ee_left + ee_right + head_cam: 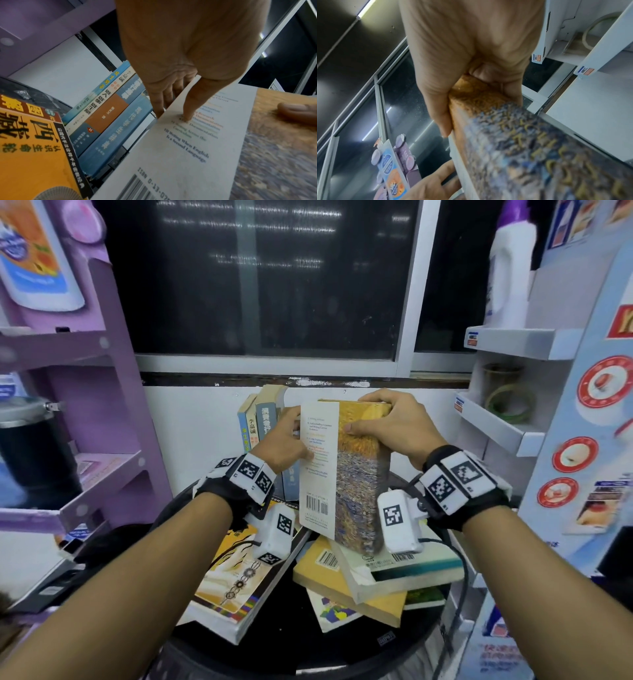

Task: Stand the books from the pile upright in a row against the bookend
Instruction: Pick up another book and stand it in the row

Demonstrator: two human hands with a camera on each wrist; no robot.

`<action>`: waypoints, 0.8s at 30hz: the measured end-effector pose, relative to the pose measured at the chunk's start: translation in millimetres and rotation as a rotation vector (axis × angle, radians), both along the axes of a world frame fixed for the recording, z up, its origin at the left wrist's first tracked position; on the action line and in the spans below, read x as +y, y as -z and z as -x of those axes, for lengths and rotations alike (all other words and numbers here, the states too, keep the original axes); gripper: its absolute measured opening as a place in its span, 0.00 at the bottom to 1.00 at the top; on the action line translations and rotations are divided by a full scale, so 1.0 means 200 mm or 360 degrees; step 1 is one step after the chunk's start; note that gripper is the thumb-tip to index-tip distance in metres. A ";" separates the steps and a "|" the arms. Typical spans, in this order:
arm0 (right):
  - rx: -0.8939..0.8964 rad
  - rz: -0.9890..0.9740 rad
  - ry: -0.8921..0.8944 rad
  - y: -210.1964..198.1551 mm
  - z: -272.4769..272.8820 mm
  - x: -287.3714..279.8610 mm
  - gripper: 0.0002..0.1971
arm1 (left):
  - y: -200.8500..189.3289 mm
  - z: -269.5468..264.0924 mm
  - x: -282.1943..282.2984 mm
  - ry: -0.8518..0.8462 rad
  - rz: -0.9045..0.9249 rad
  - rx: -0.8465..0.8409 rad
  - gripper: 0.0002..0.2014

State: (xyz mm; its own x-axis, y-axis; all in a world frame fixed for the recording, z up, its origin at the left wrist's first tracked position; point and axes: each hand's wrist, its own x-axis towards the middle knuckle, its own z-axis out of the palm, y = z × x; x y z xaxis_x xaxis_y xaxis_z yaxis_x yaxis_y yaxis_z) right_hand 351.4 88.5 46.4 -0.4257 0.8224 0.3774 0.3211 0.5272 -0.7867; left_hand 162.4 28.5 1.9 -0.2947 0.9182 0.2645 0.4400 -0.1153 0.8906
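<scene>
I hold a thick book (pixel 346 470) with a painted orange-and-blue cover and a white barcode strip nearly upright above the pile (pixel 376 573). My left hand (pixel 287 440) pinches its left edge, thumb on the white strip (pixel 188 155), fingers (pixel 159 108) behind. My right hand (pixel 387 426) grips its top right corner (pixel 479 97). Just left of it, three blue-spined books (pixel 260 419) (pixel 109 121) stand upright in a row. No bookend shows. A yellow book (pixel 233 577) (pixel 30 155) lies flat at the front left.
The books lie on a round black table (pixel 308 655) against a white wall under a dark window. A purple shelf unit (pixel 102 392) stands close on the left, and a white shelf unit (pixel 507 419) with tape rolls (pixel 510 402) on the right.
</scene>
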 end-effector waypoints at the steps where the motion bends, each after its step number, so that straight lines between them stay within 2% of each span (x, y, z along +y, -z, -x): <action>1: 0.0019 -0.0017 0.0026 0.01 0.01 0.00 0.25 | 0.00 0.00 0.00 -0.0030 0.0000 0.0029 0.36; 10: 0.0160 -0.0142 0.0243 0.01 0.07 0.02 0.27 | -0.05 0.12 -0.05 -0.0668 -0.0271 0.0382 0.23; 15: 0.0336 -0.0212 0.0321 -0.07 0.08 0.06 0.22 | -0.09 0.20 0.02 -0.0826 -0.0146 0.0688 0.27; 18: 0.0404 -0.0220 0.0378 -0.09 0.11 0.08 0.21 | -0.11 0.23 0.08 -0.0850 -0.0056 0.0828 0.26; 22: 0.0465 -0.0239 0.0391 -0.09 0.16 0.13 0.32 | -0.10 0.27 0.17 -0.0865 0.0070 0.1028 0.30; 24: 0.0458 -0.0256 0.0400 -0.08 0.18 0.15 0.31 | -0.08 0.31 0.22 -0.0879 0.0155 0.1103 0.33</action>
